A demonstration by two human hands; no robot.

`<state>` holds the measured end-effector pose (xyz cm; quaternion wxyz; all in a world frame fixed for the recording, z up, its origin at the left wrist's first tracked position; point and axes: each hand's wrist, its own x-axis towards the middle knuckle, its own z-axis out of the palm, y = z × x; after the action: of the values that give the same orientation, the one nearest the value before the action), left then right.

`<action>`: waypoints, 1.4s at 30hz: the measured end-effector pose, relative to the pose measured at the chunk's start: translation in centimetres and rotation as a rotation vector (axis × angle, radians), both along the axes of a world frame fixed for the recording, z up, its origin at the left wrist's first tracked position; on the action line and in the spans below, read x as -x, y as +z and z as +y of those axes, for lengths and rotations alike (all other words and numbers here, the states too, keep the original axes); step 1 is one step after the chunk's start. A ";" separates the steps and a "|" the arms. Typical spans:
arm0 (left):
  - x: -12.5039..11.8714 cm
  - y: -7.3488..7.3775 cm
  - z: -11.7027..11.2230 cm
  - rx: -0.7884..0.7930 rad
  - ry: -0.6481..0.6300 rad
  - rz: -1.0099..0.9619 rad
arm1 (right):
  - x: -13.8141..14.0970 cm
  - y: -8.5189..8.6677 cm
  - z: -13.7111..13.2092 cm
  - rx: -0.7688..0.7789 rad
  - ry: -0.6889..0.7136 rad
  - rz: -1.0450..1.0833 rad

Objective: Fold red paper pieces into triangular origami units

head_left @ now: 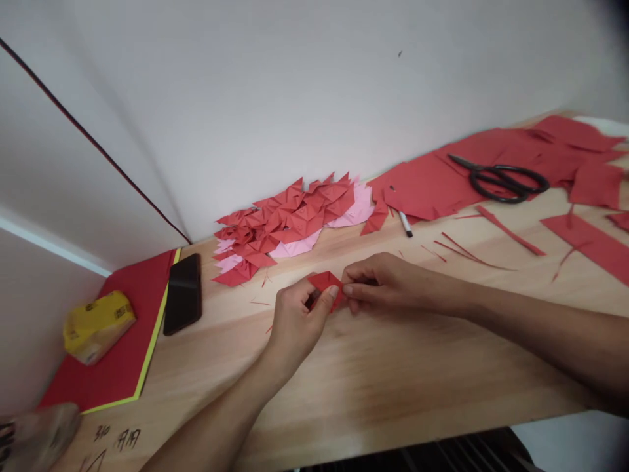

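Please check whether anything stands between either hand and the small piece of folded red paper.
Nothing visible does: the left hand holds the red paper, and the right hand pinches its edge.

A single head-worn camera looked forward and down across a wooden table (373,380) toward a pale wall (304,85), near enough that the left hand (301,307) and right hand (376,282) sat close to mid-frame.

Left hand (297,313), right hand (377,280) adjacent, both pinched
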<state>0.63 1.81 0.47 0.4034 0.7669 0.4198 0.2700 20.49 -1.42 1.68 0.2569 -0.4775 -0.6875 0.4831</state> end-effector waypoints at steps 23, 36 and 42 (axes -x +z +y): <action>-0.7 -0.7 0.6 -0.197 -0.036 -0.005 | 0.6 -0.6 0.3 -0.189 -0.059 -0.109; -0.9 -0.2 2.5 -0.021 -0.104 -0.058 | 1.3 -1.7 0.9 -0.235 -0.160 -0.144; -2.3 0.0 2.8 -0.089 -0.012 -0.059 | 0.7 -1.7 1.3 -0.200 -0.183 -0.106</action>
<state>2.90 4.59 0.46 0.3828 0.7783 0.3908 0.3082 19.76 -0.08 0.01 0.3096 -0.5348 -0.6985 0.3610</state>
